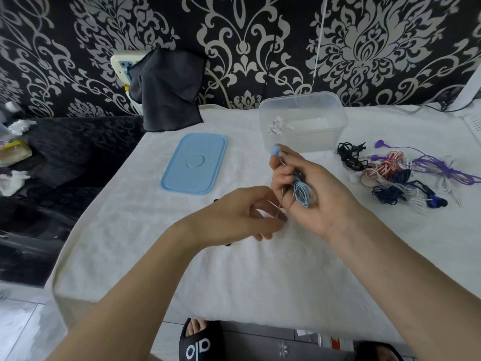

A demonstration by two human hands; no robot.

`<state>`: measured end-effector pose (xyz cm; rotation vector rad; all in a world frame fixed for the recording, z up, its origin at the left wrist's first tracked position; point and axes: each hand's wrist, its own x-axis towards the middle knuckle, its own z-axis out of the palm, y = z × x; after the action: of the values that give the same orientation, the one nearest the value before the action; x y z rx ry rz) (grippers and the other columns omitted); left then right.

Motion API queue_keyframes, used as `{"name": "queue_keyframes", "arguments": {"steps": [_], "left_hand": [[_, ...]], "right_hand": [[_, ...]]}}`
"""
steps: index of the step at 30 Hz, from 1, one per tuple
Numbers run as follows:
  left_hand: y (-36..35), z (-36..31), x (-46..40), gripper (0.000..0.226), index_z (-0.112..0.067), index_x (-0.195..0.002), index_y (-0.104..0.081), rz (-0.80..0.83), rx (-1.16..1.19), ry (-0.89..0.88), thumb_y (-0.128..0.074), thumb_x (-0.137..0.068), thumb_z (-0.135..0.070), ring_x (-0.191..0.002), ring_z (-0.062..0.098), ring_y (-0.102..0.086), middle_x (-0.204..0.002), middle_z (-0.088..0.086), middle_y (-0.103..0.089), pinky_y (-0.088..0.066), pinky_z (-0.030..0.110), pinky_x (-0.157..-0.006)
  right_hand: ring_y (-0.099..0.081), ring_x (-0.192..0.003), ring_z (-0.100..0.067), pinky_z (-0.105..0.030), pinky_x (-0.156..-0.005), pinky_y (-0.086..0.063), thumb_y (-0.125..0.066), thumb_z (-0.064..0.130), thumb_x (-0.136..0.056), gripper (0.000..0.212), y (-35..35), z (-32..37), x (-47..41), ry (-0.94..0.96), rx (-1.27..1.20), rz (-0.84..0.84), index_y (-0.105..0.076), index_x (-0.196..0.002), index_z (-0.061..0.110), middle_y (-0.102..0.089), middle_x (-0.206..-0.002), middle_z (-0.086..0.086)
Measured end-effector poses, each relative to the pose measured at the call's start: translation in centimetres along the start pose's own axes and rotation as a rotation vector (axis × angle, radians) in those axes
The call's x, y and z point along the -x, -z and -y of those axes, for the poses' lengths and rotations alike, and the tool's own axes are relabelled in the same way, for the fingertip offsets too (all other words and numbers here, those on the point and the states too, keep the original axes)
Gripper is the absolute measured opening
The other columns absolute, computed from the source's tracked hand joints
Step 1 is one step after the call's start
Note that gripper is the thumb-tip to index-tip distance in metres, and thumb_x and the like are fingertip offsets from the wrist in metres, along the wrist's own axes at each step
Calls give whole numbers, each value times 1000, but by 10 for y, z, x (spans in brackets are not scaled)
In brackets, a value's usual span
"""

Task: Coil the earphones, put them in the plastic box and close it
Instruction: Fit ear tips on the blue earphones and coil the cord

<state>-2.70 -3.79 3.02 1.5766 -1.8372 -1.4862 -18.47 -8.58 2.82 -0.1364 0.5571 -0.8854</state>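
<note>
Earphones (pixel 302 190) of thin light-blue cord sit as a loose bundle of loops in the right hand (pixel 309 188), whose fingers curl round them; a rounded blue earbud pokes up past the fingertips, just in front of the box (pixel 303 121). The left hand (pixel 239 212) pinches the straight end of the same cord, nearer than the box. The box is clear, soft-cornered plastic, open, with a coiled white set inside. Its lid (pixel 194 164), a flat pale-blue rounded rectangle with a raised ring at its middle, lies left of the box on the white, nappy cloth over the surface (pixel 234 277). Right of the box lie tangled sets (pixel 406 173): black, purple, red-and-white, navy. A black slipper (pixel 199 343) below reads "alo".
</note>
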Motion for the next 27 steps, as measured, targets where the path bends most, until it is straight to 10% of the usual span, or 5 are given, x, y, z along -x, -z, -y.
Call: {"name": "queue_keyframes", "arguments": {"steps": [12, 27], "left_hand": [[23, 4, 0, 15, -8, -96, -60, -350, 133, 7, -63, -100, -22, -50, 17, -39, -67, 2, -70, -39, 28, -50], [25, 6, -9, 25, 0, -92, -64, -427, 309, 89, -67, -98, -24, -65, 13, -66, -79, 6, -72, -58, 23, -67]], "right_hand": [[-60, -67, -19, -33, -67, -60, -68, 7, -91, 10, 11, -3, -6, 204, 614, -295, -60, -98, 10, -55, -77, -6], [-49, -55, -14, -25, -49, -44, -60, 14, -97, 13, 9, -16, -4, 148, 950, -104, -70, -96, 5, -55, -77, -9]]}}
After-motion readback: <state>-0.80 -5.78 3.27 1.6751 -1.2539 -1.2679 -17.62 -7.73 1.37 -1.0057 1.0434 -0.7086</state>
